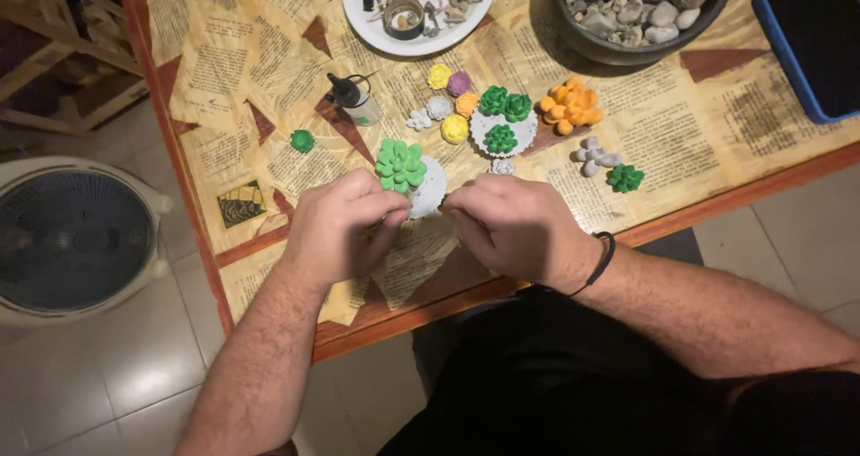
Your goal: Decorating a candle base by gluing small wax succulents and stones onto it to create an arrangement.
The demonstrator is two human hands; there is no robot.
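Two hands (430, 223), one green succulent (399, 165)

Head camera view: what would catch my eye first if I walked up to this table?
Probably the bright green succulent model on a small white pot, pinched between the left hand and right hand at the table's near edge. Behind it lie colourful little rosettes, among them an orange cluster, and a dark bowl of grey stones at the far side.
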